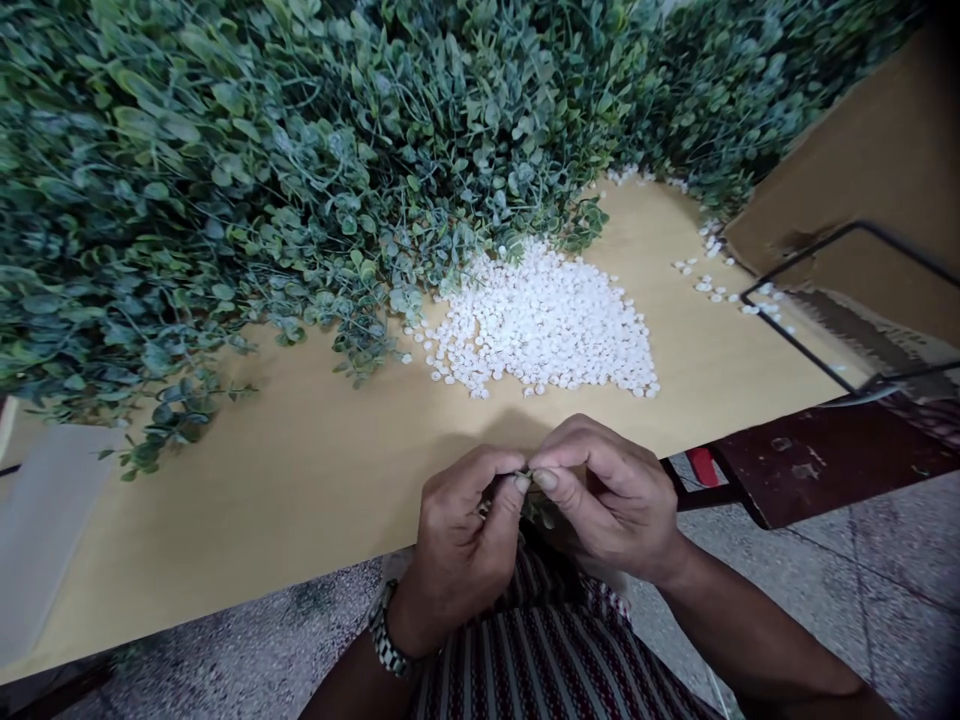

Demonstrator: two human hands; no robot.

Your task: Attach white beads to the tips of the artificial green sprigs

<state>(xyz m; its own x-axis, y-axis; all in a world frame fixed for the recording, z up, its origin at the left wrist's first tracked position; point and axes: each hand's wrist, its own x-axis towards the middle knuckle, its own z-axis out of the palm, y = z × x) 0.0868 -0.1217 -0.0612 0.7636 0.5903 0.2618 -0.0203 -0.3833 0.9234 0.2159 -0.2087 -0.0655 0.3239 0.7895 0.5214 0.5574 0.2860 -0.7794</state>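
Note:
My left hand (pixel 469 530) and my right hand (pixel 619 500) meet at the table's near edge, fingertips almost touching. Thumb and forefinger of each are pinched together on a thin green stem. Below the fingertips, dark leaves of an artificial leaf sprig (pixel 538 512) show in part; the palms hide the rest. Whether a small white piece is also between the fingers I cannot tell. Just beyond my hands lies a heap of small white plastic rings or caps (pixel 547 325). A large mass of artificial greenery (pixel 315 170) fills the far side of the table.
The tan tabletop (pixel 315 470) slopes across the view. At right stand a cardboard box (pixel 862 170) and a black wire frame (pixel 799 345), with loose white pieces nearby. A translucent sheet (pixel 52 530) lies at far left. A dark red stool or bench (pixel 840 455) stands below right.

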